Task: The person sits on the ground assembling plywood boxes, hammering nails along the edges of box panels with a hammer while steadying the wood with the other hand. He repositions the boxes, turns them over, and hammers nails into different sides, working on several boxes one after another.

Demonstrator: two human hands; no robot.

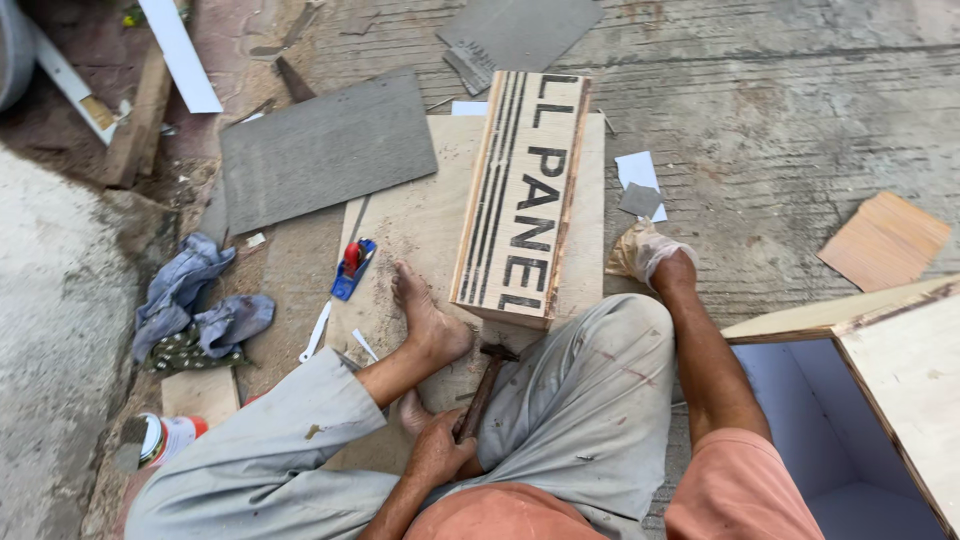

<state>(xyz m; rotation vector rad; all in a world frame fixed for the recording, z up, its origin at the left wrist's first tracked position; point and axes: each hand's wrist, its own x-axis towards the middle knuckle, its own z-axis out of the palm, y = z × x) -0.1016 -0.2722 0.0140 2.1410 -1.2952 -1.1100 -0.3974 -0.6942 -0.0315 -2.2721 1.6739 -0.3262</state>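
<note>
Our left hand [437, 455] is closed around the hammer [484, 392] handle. Our gloved right hand [647, 252] rests flat and open on the ground beside the wooden box [522, 195].

Seated cross-legged, you keep your left hand [438, 452] low between your knees, fingers curled in a tight grip, forearm running back toward your chest. Your right arm reaches straight out past your right knee, its gloved hand [643, 252] planted flat, fingers spread, elbow nearly locked and bearing your weight.
</note>
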